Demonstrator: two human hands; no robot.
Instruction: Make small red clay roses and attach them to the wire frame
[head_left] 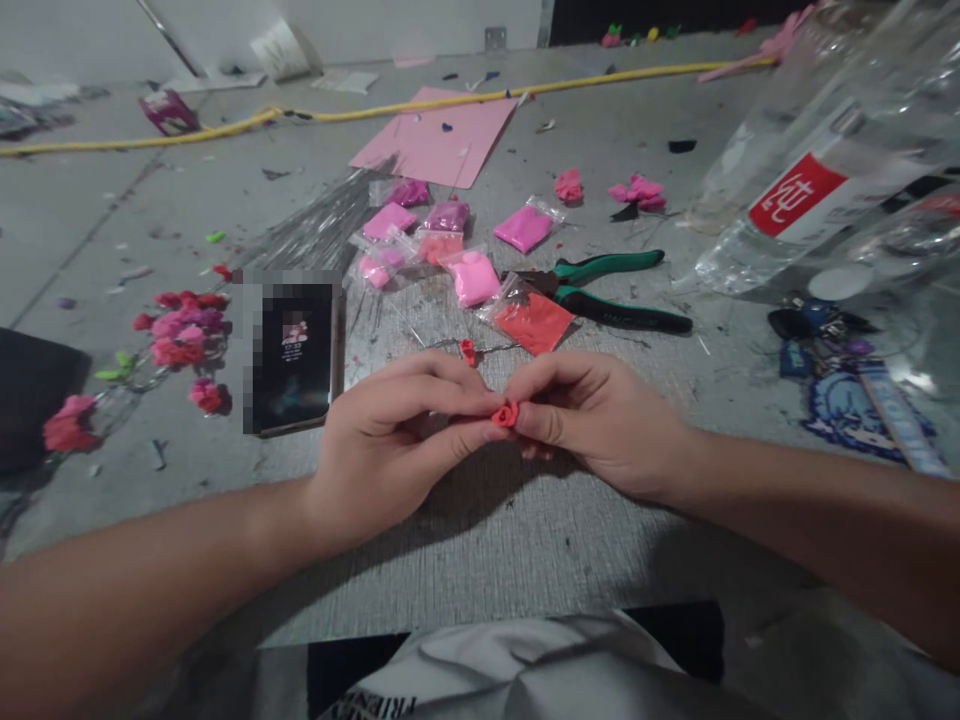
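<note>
Between my two hands is a small red clay rose (505, 414) with a rolled centre. My left hand (405, 425) pinches its left side between thumb and fingertips. My right hand (592, 415) holds the other side, thumb pressed against the petals. Just beyond my fingers lies a small red clay bud (468, 350) by a thin wire. Past the right hand's knuckles rests a clear bag of red clay (534, 318), with green-handled pliers (611, 285) behind it. Several more small bags of pink clay (474, 278) lie farther back.
A phone (296, 355) lies left of my left hand, near a cluster of pink and red clay flowers (184, 328). Thin wires (315, 225) spread behind it. Pink paper (439, 135) and a yellow cable (375, 114) lie at the back. Plastic bottles (810, 190) occupy the right, above a keychain (855, 405).
</note>
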